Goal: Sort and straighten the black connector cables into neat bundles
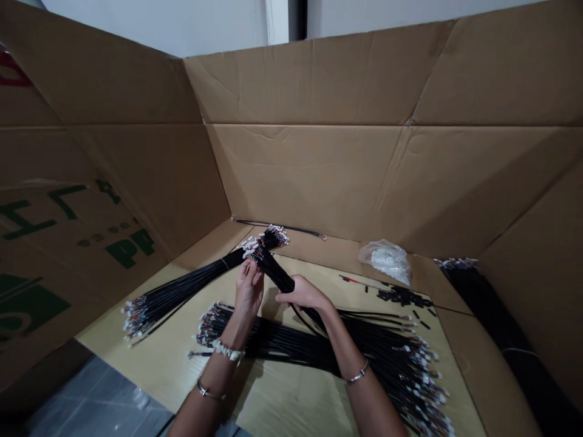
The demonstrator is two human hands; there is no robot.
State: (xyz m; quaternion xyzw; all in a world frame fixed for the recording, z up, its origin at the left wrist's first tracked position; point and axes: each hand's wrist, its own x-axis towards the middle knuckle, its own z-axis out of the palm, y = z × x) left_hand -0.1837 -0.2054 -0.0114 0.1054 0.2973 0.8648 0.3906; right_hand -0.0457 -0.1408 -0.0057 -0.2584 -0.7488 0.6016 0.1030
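As a narrow sheaf of black connector-tipped cables (269, 264) is clasped in the left hand (248, 290) and the right hand (304, 294), both closed around it, its tipped end is raised above a larger cable bundle (291, 346). A second cable bundle (182, 293) is laid to the left; a plastic bag of white parts (387, 261) and scattered black pieces (401, 296) are placed to the right, on a pale board (155, 358) walled by opened cardboard (310, 182).
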